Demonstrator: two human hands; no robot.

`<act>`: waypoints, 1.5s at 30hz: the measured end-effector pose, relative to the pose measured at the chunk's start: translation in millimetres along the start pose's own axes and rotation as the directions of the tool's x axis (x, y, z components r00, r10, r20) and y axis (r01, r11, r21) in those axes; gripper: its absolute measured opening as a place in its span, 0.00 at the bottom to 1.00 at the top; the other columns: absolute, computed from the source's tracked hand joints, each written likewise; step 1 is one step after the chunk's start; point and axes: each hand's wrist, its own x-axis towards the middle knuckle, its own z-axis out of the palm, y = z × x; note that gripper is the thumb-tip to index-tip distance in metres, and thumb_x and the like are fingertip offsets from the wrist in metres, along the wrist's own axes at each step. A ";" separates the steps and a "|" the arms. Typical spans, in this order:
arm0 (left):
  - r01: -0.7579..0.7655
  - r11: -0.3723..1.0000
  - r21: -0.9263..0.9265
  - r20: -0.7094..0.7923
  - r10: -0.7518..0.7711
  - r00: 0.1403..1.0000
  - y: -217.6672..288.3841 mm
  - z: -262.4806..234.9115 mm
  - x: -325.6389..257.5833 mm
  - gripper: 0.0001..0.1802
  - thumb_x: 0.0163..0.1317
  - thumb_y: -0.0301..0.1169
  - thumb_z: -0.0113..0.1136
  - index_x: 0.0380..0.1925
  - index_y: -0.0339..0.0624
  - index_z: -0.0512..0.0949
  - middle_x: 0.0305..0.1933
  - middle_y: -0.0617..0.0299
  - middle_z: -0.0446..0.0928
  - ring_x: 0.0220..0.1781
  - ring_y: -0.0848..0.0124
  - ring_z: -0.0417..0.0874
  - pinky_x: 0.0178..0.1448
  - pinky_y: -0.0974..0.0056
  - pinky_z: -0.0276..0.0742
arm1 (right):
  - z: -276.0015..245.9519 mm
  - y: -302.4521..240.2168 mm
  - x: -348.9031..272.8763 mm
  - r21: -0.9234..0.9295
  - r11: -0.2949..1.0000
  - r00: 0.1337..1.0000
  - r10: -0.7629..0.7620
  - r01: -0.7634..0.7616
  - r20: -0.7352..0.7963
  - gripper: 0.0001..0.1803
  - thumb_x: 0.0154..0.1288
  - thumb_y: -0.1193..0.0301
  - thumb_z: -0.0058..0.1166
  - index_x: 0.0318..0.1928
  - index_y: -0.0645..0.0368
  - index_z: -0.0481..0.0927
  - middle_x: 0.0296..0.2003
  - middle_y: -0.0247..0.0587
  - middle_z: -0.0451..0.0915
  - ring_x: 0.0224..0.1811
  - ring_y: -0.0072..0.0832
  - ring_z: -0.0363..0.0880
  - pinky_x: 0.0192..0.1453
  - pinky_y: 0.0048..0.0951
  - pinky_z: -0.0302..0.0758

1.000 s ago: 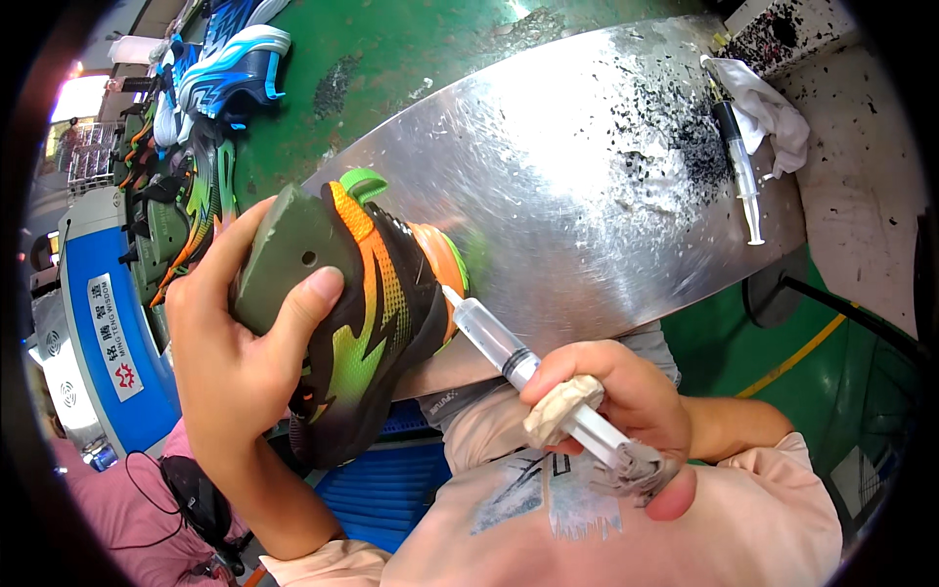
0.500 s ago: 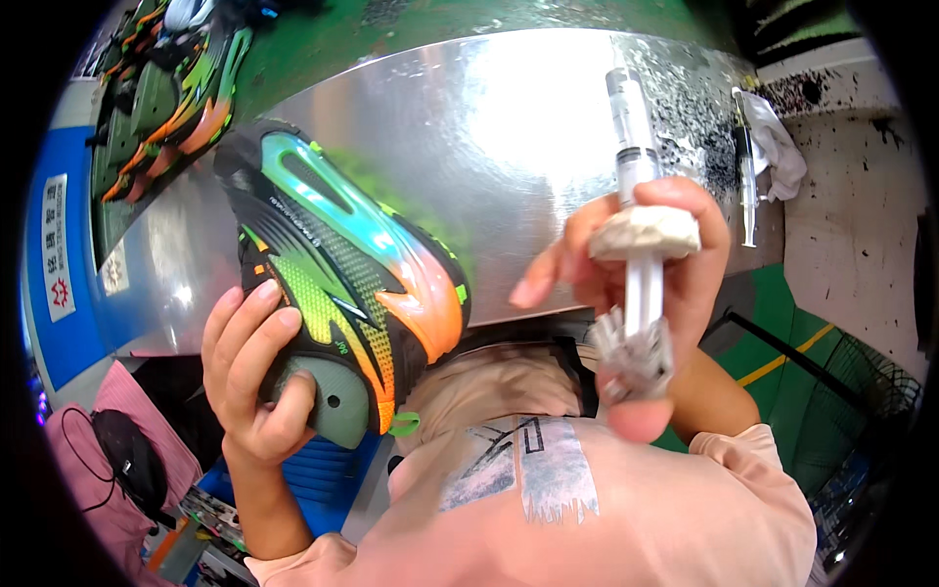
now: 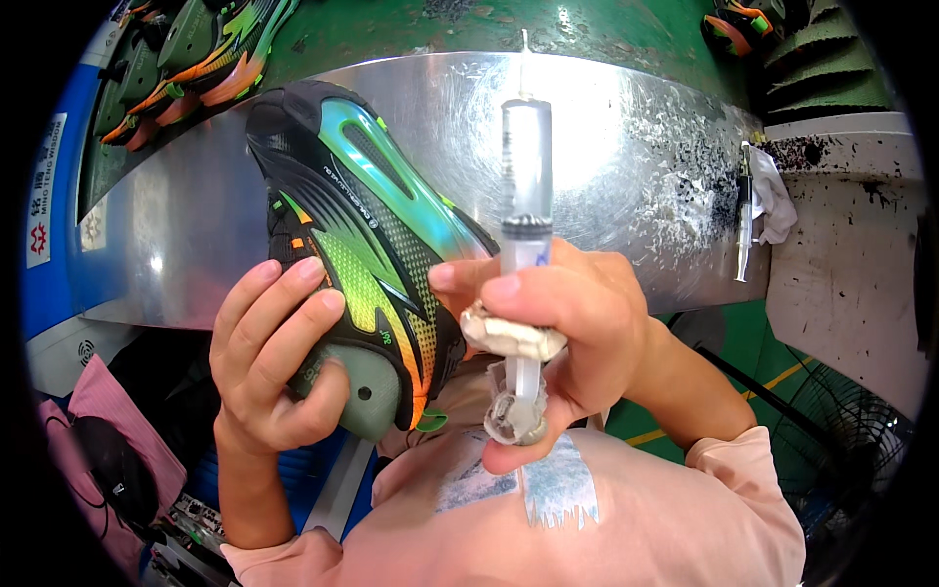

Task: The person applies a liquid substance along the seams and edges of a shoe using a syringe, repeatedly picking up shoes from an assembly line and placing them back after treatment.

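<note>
A black, green and orange sports shoe (image 3: 357, 240) lies tilted on its side in my left hand (image 3: 279, 367). My left fingers wrap around its heel end, where a green shoe tree (image 3: 360, 389) fills the opening. My right hand (image 3: 587, 323) grips a clear syringe (image 3: 526, 161) with its thin needle pointing up and away. A pale, lumpy wrapping surrounds the syringe's finger flange, and my thumb is at the plunger end. My right index fingertip is right beside the shoe's side; whether it touches I cannot tell.
A shiny metal sheet (image 3: 411, 88) covers the near worktop. More shoes (image 3: 196, 68) stand at the far left, and another shoe (image 3: 738, 29) at the far right. A second syringe (image 3: 744, 220) lies by a white cloth (image 3: 773, 201) on the right. A black fan guard (image 3: 831, 430) stands below.
My right hand with the syringe has moved left, close to the shoe. The view has shifted, bringing the far-right shoe into sight. My left hand keeps its hold.
</note>
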 end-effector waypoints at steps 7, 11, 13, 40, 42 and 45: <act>0.009 1.000 0.010 -0.001 -0.009 1.000 -1.5 -3.9 -2.1 0.12 0.44 0.23 0.58 0.28 0.47 0.67 0.45 0.53 0.76 0.48 0.52 0.80 0.54 0.49 0.75 | -10.6 -12.8 7.2 -0.051 0.962 0.744 0.172 -0.267 -0.646 0.42 0.51 0.46 0.61 0.57 0.61 0.61 0.36 0.43 0.74 0.28 0.24 0.72 0.28 0.23 0.69; 0.016 1.000 0.005 -0.003 -0.016 1.000 -1.0 -4.4 -6.1 0.13 0.45 0.24 0.59 0.29 0.47 0.66 0.44 0.53 0.75 0.47 0.52 0.79 0.55 0.48 0.75 | -5.9 33.4 -2.4 0.038 0.978 0.726 0.178 -0.205 -0.664 0.49 0.54 0.38 0.54 0.61 0.64 0.55 0.38 0.40 0.69 0.34 0.26 0.72 0.36 0.26 0.72; 0.031 0.999 0.040 0.009 -0.031 0.999 1.4 -8.3 -8.0 0.15 0.45 0.25 0.60 0.30 0.48 0.65 0.44 0.54 0.75 0.48 0.53 0.79 0.55 0.48 0.75 | 15.7 29.5 -7.3 0.220 0.947 0.780 0.317 -0.233 -0.540 0.53 0.51 0.40 0.59 0.62 0.66 0.52 0.40 0.42 0.68 0.39 0.30 0.74 0.46 0.34 0.73; -0.046 -0.448 -0.893 0.422 -0.868 0.261 49.1 -6.3 -13.1 0.36 0.54 0.23 0.54 0.64 0.30 0.54 0.60 0.50 0.67 0.61 0.63 0.70 0.66 0.59 0.65 | -55.9 14.6 -67.2 -0.644 0.563 0.816 0.098 -0.518 -0.570 0.43 0.44 0.57 0.70 0.58 0.61 0.65 0.43 0.47 0.76 0.40 0.38 0.78 0.44 0.32 0.75; 0.047 -0.323 -0.945 0.326 -0.926 0.192 48.6 4.3 -13.2 0.35 0.56 0.25 0.56 0.64 0.31 0.55 0.58 0.51 0.69 0.58 0.64 0.73 0.65 0.60 0.66 | -59.0 12.0 -58.2 -0.711 0.445 0.825 0.129 -0.544 -0.550 0.42 0.44 0.56 0.69 0.57 0.60 0.65 0.43 0.47 0.76 0.40 0.40 0.79 0.42 0.33 0.76; 0.322 -0.196 -0.926 0.278 -0.932 0.232 35.4 4.7 -7.9 0.32 0.52 0.20 0.61 0.58 0.32 0.61 0.49 0.54 0.73 0.49 0.68 0.77 0.56 0.65 0.73 | -49.6 -3.6 -55.0 -0.741 0.386 0.834 0.294 -0.550 -0.467 0.40 0.46 0.51 0.67 0.56 0.57 0.67 0.43 0.47 0.77 0.39 0.41 0.80 0.39 0.34 0.77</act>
